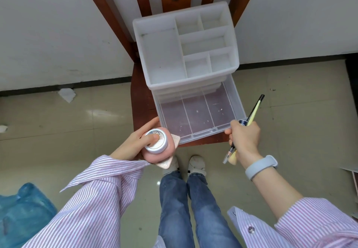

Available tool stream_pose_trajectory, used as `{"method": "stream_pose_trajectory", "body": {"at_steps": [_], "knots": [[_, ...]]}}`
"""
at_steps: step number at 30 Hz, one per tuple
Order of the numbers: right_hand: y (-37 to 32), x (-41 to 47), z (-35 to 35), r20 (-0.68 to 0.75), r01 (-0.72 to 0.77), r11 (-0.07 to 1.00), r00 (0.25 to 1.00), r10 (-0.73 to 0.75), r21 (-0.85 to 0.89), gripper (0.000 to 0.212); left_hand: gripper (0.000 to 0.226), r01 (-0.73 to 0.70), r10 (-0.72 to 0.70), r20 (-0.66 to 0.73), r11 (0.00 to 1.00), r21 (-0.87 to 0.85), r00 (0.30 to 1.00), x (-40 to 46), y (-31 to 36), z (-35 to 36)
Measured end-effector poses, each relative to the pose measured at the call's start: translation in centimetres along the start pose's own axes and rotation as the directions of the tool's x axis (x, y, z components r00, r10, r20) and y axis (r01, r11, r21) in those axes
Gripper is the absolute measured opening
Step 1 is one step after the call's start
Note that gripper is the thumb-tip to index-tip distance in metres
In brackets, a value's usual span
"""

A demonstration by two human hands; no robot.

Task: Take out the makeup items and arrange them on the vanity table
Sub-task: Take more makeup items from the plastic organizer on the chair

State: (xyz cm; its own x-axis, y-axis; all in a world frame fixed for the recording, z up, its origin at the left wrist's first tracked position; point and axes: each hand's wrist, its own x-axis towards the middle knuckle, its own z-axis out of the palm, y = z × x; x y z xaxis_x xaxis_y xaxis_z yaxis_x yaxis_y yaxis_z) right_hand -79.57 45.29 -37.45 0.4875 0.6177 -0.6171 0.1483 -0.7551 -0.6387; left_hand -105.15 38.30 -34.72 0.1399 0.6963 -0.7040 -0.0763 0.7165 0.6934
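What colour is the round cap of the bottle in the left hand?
Silver with a white top, on the pink bottle's round cap, seen in the head view.

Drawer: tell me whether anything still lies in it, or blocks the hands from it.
Nothing visible does. The open drawer shows only specks. The left hand already grips the pink bottle and a flat pink compact; the right hand grips the brushes. No vanity table is in view.

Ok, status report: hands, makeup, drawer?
Left hand grips pink bottle and compact. Right hand grips brushes. Drawer open, empty.
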Motion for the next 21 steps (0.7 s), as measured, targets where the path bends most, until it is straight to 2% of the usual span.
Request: {"method": "stream_pose_trajectory", "body": {"at_steps": [3, 7, 11, 16, 19, 21], "knots": [[-0.8, -0.2, 0.4, 0.029, -0.039, 0.998, 0.999, 0.038, 0.057, 0.009, 0.06, -0.013, 0.012, -0.013, 1.0, -0.029, 1.0, 0.0, 0.4, -0.3], [-1.4, -0.1, 0.4, 0.044, -0.114, 0.967, 0.993, 0.107, 0.227, 0.007, 0.068, -0.024, 0.025, -0.021, 0.999, 0.027, 0.999, 0.6, 1.3, 0.0], [-1.5, -0.4, 1.2, 0.067, -0.149, 0.944, 0.989, 0.135, 0.294, 0.006, 0.056, -0.033, 0.031, -0.049, 0.999, -0.039, 0.998, 1.4, 1.3, -0.2], [-2.5, -0.4, 2.7, 0.152, -0.167, 0.913, 0.981, 0.118, 0.372, 0.008, 0.054, -0.027, 0.012, -0.1, 0.988, -0.15, 0.995, 2.0, 0.8, -1.0], [-3.9, -0.4, 3.7, 0.232, -0.173, 0.902, 0.969, 0.084, 0.396, 0.007, 0.044, -0.045, 0.019, -0.148, 0.983, -0.177, 0.989, 1.9, -0.1, -1.7], [-4.7, -0.4, 4.1, 0.278, -0.188, 0.893, 0.958, 0.074, 0.41, 0.005, 0.045, -0.044, 0.015, -0.152, 0.981, -0.188, 0.988, 1.6, -0.8, -1.9]]}}
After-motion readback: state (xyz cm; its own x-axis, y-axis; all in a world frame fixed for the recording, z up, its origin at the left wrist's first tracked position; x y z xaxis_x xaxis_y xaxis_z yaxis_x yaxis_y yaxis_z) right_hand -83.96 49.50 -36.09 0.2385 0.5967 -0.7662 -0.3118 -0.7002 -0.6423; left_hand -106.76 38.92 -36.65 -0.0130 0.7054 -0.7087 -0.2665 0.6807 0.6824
